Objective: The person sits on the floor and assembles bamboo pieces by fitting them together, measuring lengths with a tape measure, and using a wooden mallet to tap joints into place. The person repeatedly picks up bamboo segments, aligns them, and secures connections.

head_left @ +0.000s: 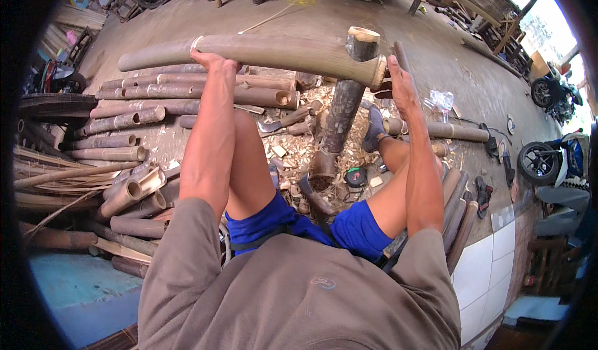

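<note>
A thick bamboo pole (268,52) lies level in front of me. My left hand (215,60) holds it from below, near a pale node ring. At its cut right end is my right hand (403,88), its fingers stretched upward and the palm turned toward the rim. A dark upright bamboo post (341,116) stands between my legs, and the pole crosses its upper part on the near side. Just beyond my right fingers shows a dark brown stick (400,56); whether the hand touches it, I cannot tell.
Pale wood chips (283,147) litter the floor around a curved blade (271,126), a hatchet-like tool (316,195) and a round tape measure (355,176). Several cut bamboo lengths (118,154) are piled on the left. Another bamboo pole (445,131) and a motorbike (548,160) are on the right.
</note>
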A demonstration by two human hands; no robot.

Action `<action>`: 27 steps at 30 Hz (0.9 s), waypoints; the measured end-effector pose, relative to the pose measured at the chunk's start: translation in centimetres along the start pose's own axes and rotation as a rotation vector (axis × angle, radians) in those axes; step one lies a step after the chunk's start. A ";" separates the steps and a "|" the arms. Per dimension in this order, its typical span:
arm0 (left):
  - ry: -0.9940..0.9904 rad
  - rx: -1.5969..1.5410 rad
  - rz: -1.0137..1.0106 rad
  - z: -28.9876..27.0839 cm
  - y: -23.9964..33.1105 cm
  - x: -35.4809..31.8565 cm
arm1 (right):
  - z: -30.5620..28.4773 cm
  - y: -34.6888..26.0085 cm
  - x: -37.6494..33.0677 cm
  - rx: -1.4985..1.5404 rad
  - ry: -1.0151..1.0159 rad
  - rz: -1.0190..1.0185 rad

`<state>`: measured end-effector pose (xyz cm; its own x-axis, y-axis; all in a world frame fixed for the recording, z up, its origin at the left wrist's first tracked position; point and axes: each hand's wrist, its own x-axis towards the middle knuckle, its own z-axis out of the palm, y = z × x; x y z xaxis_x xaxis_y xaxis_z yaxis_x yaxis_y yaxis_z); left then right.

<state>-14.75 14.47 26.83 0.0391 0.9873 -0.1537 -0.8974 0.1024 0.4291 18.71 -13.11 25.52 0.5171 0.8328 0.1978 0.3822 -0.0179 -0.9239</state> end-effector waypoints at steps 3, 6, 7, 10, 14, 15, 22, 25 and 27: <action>-0.010 -0.014 -0.008 0.3 0.1 -0.7 | 0.0 -0.7 -0.4 0.035 -0.045 0.027; -0.025 -0.044 -0.008 0.2 0.3 0.0 | 0.3 -2.5 -1.3 0.076 -0.052 0.019; -0.039 -0.047 0.001 -0.1 0.3 0.5 | 0.4 -2.5 -1.3 0.046 -0.044 -0.006; -0.070 -0.053 0.023 -0.7 0.4 1.7 | 0.3 -1.8 -0.9 0.001 -0.044 -0.036; -0.055 -0.042 0.049 -0.8 0.0 1.6 | 0.1 -1.2 -0.7 0.052 -0.101 0.026; -0.054 -0.044 0.056 -0.7 0.0 1.5 | 0.1 -1.3 -0.7 0.061 -0.110 0.037; -0.052 -0.018 0.079 -0.6 0.1 1.0 | 0.7 -2.1 -1.4 0.084 -0.106 0.041; -0.035 -0.016 0.038 -0.9 0.3 1.3 | 0.8 -1.8 -1.3 0.086 -0.122 0.033; -0.006 -0.013 -0.022 -1.0 0.2 1.1 | 0.5 -1.6 -1.1 0.058 -0.115 0.038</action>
<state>-15.36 15.51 25.87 0.0613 0.9856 -0.1575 -0.9020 0.1223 0.4141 17.10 -13.71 26.65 0.4380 0.8900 0.1265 0.3170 -0.0212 -0.9482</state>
